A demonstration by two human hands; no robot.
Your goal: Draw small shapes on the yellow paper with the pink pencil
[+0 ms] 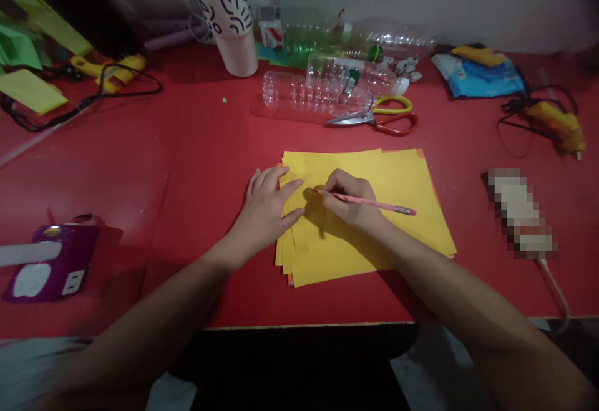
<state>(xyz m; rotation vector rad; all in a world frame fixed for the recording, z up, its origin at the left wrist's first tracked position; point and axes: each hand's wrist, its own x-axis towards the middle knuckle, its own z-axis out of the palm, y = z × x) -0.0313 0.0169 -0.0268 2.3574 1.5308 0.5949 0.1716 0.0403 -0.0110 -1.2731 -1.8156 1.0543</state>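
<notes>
A stack of yellow paper sheets (402,180) lies on the red table, with orange edges showing beneath. My right hand (353,199) is closed around a pink pencil (384,204); the pencil's tip points left, close to the top sheet, and its eraser end points right. Resting on the stack's left edge is my left hand (271,202), fingers spread, holding nothing. Shadows of the right hand and pencil fall on the paper between the two hands. Any fine marks near the tip are too small to make out.
Behind the paper on the red table (210,143) are scissors (374,118), clear plastic bottles (290,90) and a white tumbler (238,49). Yellow glue guns (555,125) lie at both sides. A purple pack (51,261) is at left, a blue pack (486,77) at back right.
</notes>
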